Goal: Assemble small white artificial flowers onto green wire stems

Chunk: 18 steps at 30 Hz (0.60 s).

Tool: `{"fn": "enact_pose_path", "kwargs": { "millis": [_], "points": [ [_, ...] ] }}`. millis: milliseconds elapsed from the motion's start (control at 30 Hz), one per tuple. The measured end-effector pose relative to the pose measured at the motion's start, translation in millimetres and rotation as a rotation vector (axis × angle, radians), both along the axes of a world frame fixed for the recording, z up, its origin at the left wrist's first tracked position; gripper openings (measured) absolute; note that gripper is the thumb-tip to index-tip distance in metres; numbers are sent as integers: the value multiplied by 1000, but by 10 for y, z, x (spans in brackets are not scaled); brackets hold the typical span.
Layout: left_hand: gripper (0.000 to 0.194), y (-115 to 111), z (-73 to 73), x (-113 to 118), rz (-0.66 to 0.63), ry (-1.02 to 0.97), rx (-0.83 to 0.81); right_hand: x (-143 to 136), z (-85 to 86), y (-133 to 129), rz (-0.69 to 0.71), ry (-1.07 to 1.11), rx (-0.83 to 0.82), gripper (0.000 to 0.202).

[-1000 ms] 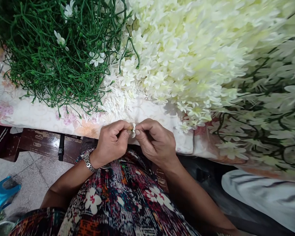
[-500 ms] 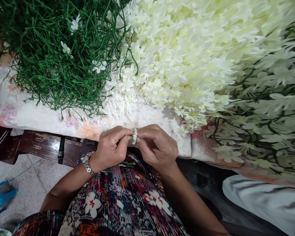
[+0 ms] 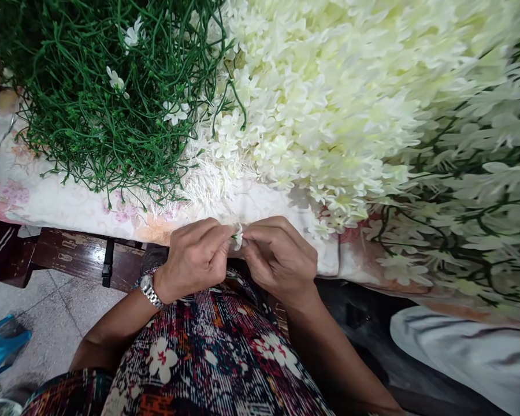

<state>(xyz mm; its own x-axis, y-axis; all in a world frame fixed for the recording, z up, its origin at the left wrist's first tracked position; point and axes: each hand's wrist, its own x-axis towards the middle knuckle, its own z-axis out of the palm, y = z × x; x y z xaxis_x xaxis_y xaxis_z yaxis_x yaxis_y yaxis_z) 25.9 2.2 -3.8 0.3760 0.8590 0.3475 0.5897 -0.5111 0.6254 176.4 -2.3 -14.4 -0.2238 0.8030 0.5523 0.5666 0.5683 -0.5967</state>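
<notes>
Above my lap, close to the table's front edge, a small white artificial flower [image 3: 238, 236] is between my two hands. The thumb and forefinger of my left hand [image 3: 197, 257] pinch the green stem [image 3: 233, 236] just behind the petals; most of the stem is hidden by the fingers. My right hand [image 3: 281, 254] is closed in a pinch at the flower's right side, fingertips against the white petals. Beyond the hands lie a heap of green plastic stems [image 3: 112, 115] on the left and a large pile of loose white flowers [image 3: 312, 115] on the right.
Thin white stamens [image 3: 212, 182] lie scattered between the piles on the floral table cloth [image 3: 86, 211]. Flowered green sprays [image 3: 472, 231] spread at the right. A wooden bench [image 3: 73, 257] and a blue plastic stool [image 3: 2, 346] are at left, and pale fabric [image 3: 459, 352] at lower right.
Both hands stay together at the flower. The left hand has turned slightly and its fingers have drawn closer around the stem; the right hand has shifted very slightly to the right.
</notes>
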Motion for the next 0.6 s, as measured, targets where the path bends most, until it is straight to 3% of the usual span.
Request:
{"fn": "enact_pose_path", "kwargs": {
  "millis": [200,600],
  "points": [
    [14,24,3,-13,-34,63,-13,-7,7,17,19,-12,-31,16],
    [13,46,-118,96,59,-175,-16,-13,-15,64,45,18,-105,16]
  ]
}}
